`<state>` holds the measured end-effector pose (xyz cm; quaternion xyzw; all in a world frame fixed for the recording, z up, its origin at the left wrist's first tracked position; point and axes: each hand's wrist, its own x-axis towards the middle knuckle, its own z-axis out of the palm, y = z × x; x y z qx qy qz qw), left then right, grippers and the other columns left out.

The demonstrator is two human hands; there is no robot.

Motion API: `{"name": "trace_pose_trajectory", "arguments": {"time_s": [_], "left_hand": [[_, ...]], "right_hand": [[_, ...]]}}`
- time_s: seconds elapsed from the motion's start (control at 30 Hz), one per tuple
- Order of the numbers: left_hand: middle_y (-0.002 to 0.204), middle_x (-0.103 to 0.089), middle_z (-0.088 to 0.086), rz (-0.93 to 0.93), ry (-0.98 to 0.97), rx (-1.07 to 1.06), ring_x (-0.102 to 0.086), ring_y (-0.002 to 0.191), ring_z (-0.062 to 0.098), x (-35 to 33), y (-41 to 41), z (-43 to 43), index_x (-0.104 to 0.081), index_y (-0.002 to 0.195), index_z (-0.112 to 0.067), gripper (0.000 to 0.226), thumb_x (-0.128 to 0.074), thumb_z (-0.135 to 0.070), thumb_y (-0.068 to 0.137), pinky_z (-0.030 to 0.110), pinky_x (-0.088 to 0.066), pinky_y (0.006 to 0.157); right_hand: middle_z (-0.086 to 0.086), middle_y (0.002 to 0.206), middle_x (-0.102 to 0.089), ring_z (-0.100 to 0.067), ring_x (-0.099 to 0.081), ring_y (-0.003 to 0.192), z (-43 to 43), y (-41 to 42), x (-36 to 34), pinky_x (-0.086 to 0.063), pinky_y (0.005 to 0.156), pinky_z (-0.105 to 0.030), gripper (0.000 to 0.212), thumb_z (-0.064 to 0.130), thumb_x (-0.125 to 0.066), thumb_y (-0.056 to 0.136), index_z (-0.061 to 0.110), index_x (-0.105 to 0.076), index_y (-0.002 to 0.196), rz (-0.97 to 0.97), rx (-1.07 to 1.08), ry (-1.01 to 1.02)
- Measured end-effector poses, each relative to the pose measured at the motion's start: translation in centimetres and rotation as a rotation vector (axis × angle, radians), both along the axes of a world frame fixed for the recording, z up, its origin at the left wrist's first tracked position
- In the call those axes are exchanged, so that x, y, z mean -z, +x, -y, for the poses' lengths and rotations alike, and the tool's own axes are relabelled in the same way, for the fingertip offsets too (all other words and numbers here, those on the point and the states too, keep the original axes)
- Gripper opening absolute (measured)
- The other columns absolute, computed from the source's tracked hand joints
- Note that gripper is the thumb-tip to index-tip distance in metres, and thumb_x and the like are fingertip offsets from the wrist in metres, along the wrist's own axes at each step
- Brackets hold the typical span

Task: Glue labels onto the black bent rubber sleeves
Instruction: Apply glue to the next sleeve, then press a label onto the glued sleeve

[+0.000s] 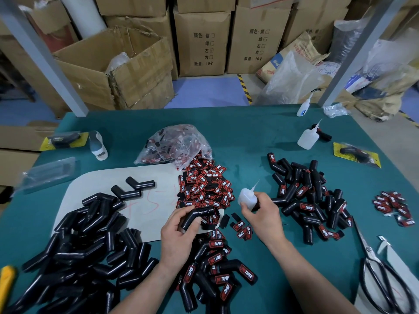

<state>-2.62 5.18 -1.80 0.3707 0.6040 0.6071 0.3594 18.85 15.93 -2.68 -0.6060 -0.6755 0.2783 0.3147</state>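
Note:
My left hand (179,234) grips a plain black bent rubber sleeve (199,214) just above the table, near the heap of red-and-black labels (205,185). My right hand (264,216) holds a small white glue bottle (247,198) with its thin nozzle pointing up and to the right. A large pile of unlabelled sleeves (86,248) lies at the left. Labelled sleeves lie in a pile at the right (310,200) and in another between my forearms (217,268).
A clear bag of labels (176,143) sits behind the heap. Two more glue bottles (307,138) (303,107) stand at the back right. Scissors (381,275) lie at the right edge, with a small label bunch (392,206) nearby. Cardboard boxes (113,71) stand behind the green table (249,137).

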Motion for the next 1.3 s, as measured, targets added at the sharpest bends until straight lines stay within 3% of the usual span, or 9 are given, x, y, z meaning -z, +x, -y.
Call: {"name": "trace_pose_trajectory", "arguments": {"time_s": [0.3, 0.43, 0.5, 0.6, 0.67, 0.77, 0.83, 1.07, 1.3], "left_hand": [[0.113, -0.073, -0.012, -0.02, -0.014, 0.0, -0.069, 0.106, 0.006, 0.1, -0.1, 0.1, -0.073, 0.109, -0.041, 0.04, -0.078, -0.007, 0.088, 0.012, -0.052, 0.089], [0.112, -0.072, -0.012, -0.017, -0.019, -0.01, -0.069, 0.104, 0.006, 0.1, 0.0, 0.1, -0.072, 0.112, -0.032, 0.034, -0.078, -0.008, 0.089, 0.013, -0.052, 0.088], [0.113, -0.072, -0.013, -0.025, -0.008, -0.02, -0.069, 0.104, 0.004, 0.0, 0.0, 0.1, -0.071, 0.111, -0.033, 0.034, -0.077, -0.007, 0.089, 0.011, -0.051, 0.088], [0.112, -0.072, -0.011, -0.034, 0.021, -0.038, -0.068, 0.105, 0.005, 0.1, 0.0, 0.0, -0.071, 0.11, -0.031, 0.035, -0.077, -0.003, 0.089, 0.011, -0.05, 0.089], [0.112, -0.072, -0.009, -0.039, 0.033, -0.05, -0.068, 0.106, 0.007, 0.3, -0.1, -0.1, -0.072, 0.111, -0.028, 0.035, -0.076, -0.002, 0.089, 0.012, -0.05, 0.091], [0.113, -0.072, -0.008, -0.047, 0.042, -0.045, -0.068, 0.108, 0.01, 0.7, -0.2, -0.1, -0.071, 0.112, -0.03, 0.035, -0.076, -0.004, 0.089, 0.016, -0.051, 0.094], [0.113, -0.071, -0.01, -0.059, 0.036, -0.034, -0.067, 0.111, 0.011, 0.9, -0.3, -0.1, -0.072, 0.112, -0.033, 0.036, -0.077, -0.006, 0.089, 0.02, -0.052, 0.097], [0.118, -0.07, -0.018, -0.08, 0.031, -0.002, -0.065, 0.116, 0.004, 0.7, -0.4, 0.1, -0.072, 0.112, -0.049, 0.035, -0.078, -0.027, 0.084, 0.012, -0.049, 0.097], [0.112, -0.076, -0.011, -0.045, 0.009, 0.055, -0.072, 0.105, 0.009, 1.0, -0.3, 0.3, -0.073, 0.112, -0.045, 0.042, -0.082, -0.012, 0.086, 0.014, -0.053, 0.087]], "right_hand": [[0.015, 0.089, -0.057, 0.003, -0.054, 0.085, 0.0, 0.1, 0.0, -0.043, 0.067, -0.009, 0.025, 0.033, -0.076, 0.084, 0.034, -0.053, 0.095, 0.01, -0.006, -0.013], [0.009, 0.109, -0.057, 0.006, -0.054, 0.096, 0.2, 0.0, -0.5, -0.044, 0.074, -0.008, 0.042, 0.03, -0.08, 0.081, 0.03, -0.052, 0.112, -0.086, -0.011, -0.033], [0.0, 0.117, -0.05, -0.006, -0.055, 0.099, 0.6, 0.0, -1.7, -0.044, 0.08, -0.015, 0.049, 0.028, -0.075, 0.083, 0.013, -0.05, 0.122, -0.239, 0.031, 0.164], [-0.006, 0.086, -0.054, -0.015, -0.049, 0.07, 1.5, 0.7, -4.0, -0.041, 0.063, -0.022, 0.021, 0.027, -0.059, 0.091, 0.006, -0.057, 0.095, -0.235, -0.03, 0.642], [0.002, 0.077, -0.059, -0.008, -0.051, 0.064, 2.0, 0.8, -5.2, -0.045, 0.059, -0.023, 0.022, 0.031, -0.053, 0.095, 0.013, -0.063, 0.087, 0.027, -0.257, 0.523], [0.005, 0.102, -0.058, -0.019, -0.062, 0.086, 2.5, 0.6, -5.0, -0.053, 0.069, -0.037, 0.019, 0.028, -0.045, 0.101, 0.021, -0.063, 0.106, 0.68, -0.604, 0.162], [0.003, 0.103, -0.05, -0.022, -0.058, 0.088, 2.7, 0.1, -4.9, -0.052, 0.066, -0.038, 0.016, 0.015, -0.046, 0.099, 0.019, -0.059, 0.107, 0.837, -0.631, 0.1], [0.001, 0.099, -0.047, -0.024, -0.059, 0.083, 2.5, 0.2, -4.7, -0.051, 0.064, -0.04, 0.014, 0.024, -0.044, 0.105, 0.017, -0.056, 0.105, 0.817, -0.626, 0.038], [0.009, 0.104, -0.045, -0.018, -0.051, 0.072, 4.0, -0.3, -6.4, -0.047, 0.061, -0.037, 0.014, 0.029, -0.045, 0.097, 0.019, -0.052, 0.092, 0.629, -0.662, 0.042]]}}
